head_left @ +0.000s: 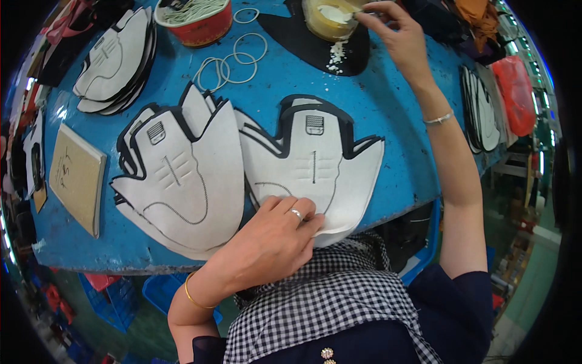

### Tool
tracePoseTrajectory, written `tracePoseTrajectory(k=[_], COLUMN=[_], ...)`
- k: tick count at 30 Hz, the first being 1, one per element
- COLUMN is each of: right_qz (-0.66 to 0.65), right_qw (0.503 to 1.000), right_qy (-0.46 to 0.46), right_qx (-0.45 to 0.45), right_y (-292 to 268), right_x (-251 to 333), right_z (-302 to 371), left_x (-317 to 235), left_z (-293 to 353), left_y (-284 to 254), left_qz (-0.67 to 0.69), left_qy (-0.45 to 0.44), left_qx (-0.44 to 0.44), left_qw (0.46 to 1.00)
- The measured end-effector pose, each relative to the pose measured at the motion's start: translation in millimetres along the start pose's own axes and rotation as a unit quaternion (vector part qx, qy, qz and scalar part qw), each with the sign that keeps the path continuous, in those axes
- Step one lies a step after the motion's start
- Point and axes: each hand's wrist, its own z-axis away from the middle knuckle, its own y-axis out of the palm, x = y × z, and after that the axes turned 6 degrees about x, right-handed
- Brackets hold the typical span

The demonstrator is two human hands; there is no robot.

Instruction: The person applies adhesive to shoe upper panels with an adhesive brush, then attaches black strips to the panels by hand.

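Observation:
My left hand, with a ring on one finger, is closed on the lower edge of a white shoe upper. Stitched lines and black trim mark this piece, the top one of a small stack in front of me. Beside it on the left lies another stack of white shoe uppers, their layers fanned out. Far to the right, my right hand reaches to the rim of a yellow tub holding white paste. Its fingers are pinched together; what they grip is too small to make out.
White crumbs lie on a black sheet under the tub. Pale rings are scattered near a red bowl of similar rings. More uppers are piled far left, above a notebook. A red bag hangs right.

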Motion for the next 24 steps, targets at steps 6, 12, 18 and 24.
tracePoseTrajectory(k=[6, 12, 18, 24], right_qz=[-0.341, -0.603, -0.683, -0.631], right_qw=[0.933, 0.757, 0.697, 0.743], right_qy=[0.114, 0.250, 0.211, 0.219], right_qx=[0.021, -0.029, -0.052, -0.041], right_y=[-17, -10, -11, -10], right_x=[-8, 8, -8, -1], right_z=[53, 129, 136, 139], left_x=[-14, -19, -8, -61], left_z=[1, -2, -8, 38], left_y=[8, 15, 12, -20], left_qz=[-0.143, -0.219, -0.257, -0.319], left_qy=[0.004, 0.004, 0.073, 0.028], left_qx=[-0.023, -0.062, -0.141, -0.334], left_qw=[0.989, 0.974, 0.953, 0.886])
